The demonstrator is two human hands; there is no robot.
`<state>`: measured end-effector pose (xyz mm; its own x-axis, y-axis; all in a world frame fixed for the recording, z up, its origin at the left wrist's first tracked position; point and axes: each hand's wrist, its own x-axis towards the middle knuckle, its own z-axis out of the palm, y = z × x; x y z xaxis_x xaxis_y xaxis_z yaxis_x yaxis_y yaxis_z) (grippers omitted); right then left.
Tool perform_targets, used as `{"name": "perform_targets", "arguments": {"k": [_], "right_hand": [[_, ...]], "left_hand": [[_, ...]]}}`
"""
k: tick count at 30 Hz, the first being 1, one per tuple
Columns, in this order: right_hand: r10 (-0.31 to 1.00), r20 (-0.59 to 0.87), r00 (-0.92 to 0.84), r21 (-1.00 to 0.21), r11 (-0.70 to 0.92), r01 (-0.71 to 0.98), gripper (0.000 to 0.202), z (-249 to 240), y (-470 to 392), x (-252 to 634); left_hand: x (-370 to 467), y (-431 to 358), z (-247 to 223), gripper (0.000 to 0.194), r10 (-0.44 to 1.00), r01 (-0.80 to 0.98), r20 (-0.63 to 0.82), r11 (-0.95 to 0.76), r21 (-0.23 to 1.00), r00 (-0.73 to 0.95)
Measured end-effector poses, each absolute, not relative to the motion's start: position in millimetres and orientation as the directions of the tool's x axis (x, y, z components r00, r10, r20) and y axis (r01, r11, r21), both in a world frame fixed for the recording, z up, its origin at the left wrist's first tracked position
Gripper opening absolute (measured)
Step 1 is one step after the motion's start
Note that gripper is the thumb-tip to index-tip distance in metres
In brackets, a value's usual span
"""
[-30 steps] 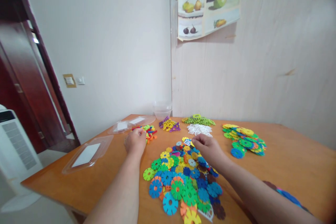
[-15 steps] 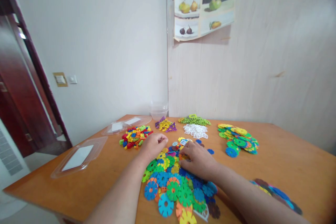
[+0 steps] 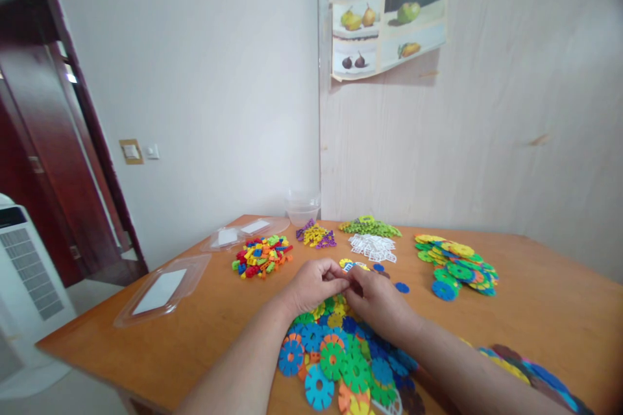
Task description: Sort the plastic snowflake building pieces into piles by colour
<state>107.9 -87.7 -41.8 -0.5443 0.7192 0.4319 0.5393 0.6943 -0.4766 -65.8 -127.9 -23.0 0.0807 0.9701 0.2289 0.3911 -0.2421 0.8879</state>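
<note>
A mixed heap of notched plastic discs (image 3: 332, 358) in green, blue, yellow and orange spreads across the table just below my hands. Over its far side, my left hand (image 3: 316, 284) is closed, thumb and fingers pinched together. My right hand (image 3: 377, 298) meets it fingertip to fingertip, also closed. Whatever the fingers hold is too small and covered to make out. Just beyond them lie a few loose pieces, among them a blue disc (image 3: 402, 287) and a white lattice piece (image 3: 347, 266).
Sorted piles stand around: colourful small bricks (image 3: 263, 256), yellow and purple pieces (image 3: 316, 235), white lattice pieces (image 3: 374, 248), green pieces (image 3: 370, 226), and larger discs (image 3: 457, 262). Clear lids (image 3: 195, 285) lie left on the table (image 3: 233, 331); clear tubs (image 3: 302, 209) stand by the wall.
My hands have come together over the heap; half a second ago they were apart, the right among the discs. The view has shifted slightly left.
</note>
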Motion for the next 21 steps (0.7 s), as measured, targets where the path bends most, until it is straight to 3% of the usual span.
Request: {"name": "perform_targets", "arguments": {"k": [5, 10, 15, 21], "right_hand": [[0.699, 0.47, -0.539, -0.512, 0.714, 0.478, 0.015, -43.4, -87.4, 109.3], [0.695, 0.459, -0.553, -0.53, 0.714, 0.458, 0.024, -42.9, -87.9, 113.3], [0.689, 0.468, -0.553, -0.52, 0.721, 0.458, 0.026, -43.9, -86.5, 115.2], [0.683, 0.469, -0.561, -0.485, 0.729, 0.482, 0.023, -45.2, -85.9, 116.4]], "left_hand": [[-76.5, -120.7, -27.9, 0.022, 0.969, 0.381, 0.246, -0.218, 0.898, -0.025], [-121.8, -106.8, -30.7, 0.017, 0.79, 0.521, 0.462, -0.218, 0.826, -0.403], [-178.2, -105.8, -32.4, 0.014, 0.539, 0.608, 0.504, 0.019, 0.794, -0.675], [-207.0, -118.4, -38.7, 0.024, 0.395, 0.591, 0.453, 0.379, 0.712, -0.799]]}}
